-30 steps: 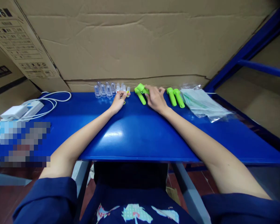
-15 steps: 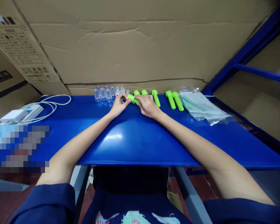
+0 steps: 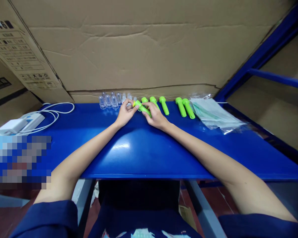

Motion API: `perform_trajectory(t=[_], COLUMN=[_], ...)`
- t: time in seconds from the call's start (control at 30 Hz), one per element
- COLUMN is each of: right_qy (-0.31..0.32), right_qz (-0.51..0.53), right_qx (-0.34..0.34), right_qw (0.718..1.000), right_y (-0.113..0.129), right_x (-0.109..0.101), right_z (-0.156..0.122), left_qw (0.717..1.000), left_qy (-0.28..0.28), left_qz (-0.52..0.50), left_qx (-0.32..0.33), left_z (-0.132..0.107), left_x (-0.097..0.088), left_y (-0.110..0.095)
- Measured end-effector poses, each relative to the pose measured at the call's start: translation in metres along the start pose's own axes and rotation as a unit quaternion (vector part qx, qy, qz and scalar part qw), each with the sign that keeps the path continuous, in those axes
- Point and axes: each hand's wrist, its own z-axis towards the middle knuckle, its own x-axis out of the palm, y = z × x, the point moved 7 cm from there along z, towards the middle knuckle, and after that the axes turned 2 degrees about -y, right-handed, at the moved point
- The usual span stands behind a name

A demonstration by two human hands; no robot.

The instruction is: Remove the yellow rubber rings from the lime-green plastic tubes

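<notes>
Left of the grip: a white power unit [image 3: 13, 125] with its coiled white cable [image 3: 55, 110] lies well apart from our hands on the blue worktop [image 3: 139, 148].
Clear caps: a cluster of small clear caps [image 3: 113, 100] stands upright at the back edge, just left of our left hand; we see nothing inside them, though at this size we cannot be sure.
Left hand [image 3: 124, 114]: its fingertips are pinched on the head end of the green piece [image 3: 142, 107], so this grip is closed on it.
Right hand [image 3: 156, 116]: fingers clamp the shaft of the same green piece, holding it tilted just above the worktop, between both hands.
Progress: we judge one piece is in work now, with a small yellowish bit at its head end under our left fingertips; whether it is seated we cannot tell.
Waiting or finished: just behind our right hand lie three more green pieces [image 3: 164, 105], and a pair [image 3: 185, 107] lies further right; we cannot tell which of these are done.
Right of the grip: clear plastic bags [image 3: 213, 114] lie flat, near the pair, holding pale green sheet-like contents.
Backdrop: cardboard cartons [image 3: 139, 56] stand behind everything.
</notes>
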Motion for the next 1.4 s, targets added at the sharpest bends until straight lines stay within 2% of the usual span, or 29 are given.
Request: perform_trajectory(t=[0.27,0.47,0.7,0.83,1.07,1.13,1.2,1.27,1.4], right_qy=[-0.043,-0.048,-0.047,-0.053,-0.054,-0.049,-0.035,-0.015,0.051], right_qz=[0.048,0.036,0.025,0.03,0.061,0.098,0.159,0.217,0.294], right_qx=[0.005,0.014,0.018,0.024,0.042,0.071,0.128,0.183,0.23], right_qw=[0.998,0.998,0.998,0.998,0.996,0.991,0.978,0.959,0.926], right_y=[0.009,0.007,0.006,0.007,0.009,0.006,-0.004,-0.012,-0.02], right_x=[-0.002,-0.002,-0.004,-0.005,0.001,0.003,0.006,0.01,0.02], right_z=[0.0,0.0,-0.002,-0.002,-0.003,-0.002,-0.002,-0.002,-0.003], left_qw=[1.0,0.999,1.0,1.0,0.998,0.998,0.999,0.998,0.981], left_qy=[0.015,0.013,0.01,-0.001,-0.034,-0.04,-0.02,0.033,0.145], left_qz=[-0.022,-0.035,0.0,0.006,-0.046,-0.039,-0.033,-0.037,-0.067], left_qx=[0.006,-0.005,-0.029,-0.03,-0.041,-0.034,-0.03,-0.042,-0.112], left_z=[-0.006,-0.006,-0.009,-0.011,-0.012,-0.01,-0.006,-0.003,-0.005], left_x=[0.006,0.008,0.007,0.008,0.012,0.009,0.007,0.008,0.011], left_y=[-0.003,-0.004,-0.005,-0.007,-0.003,-0.002,0.0,0.002,0.009])
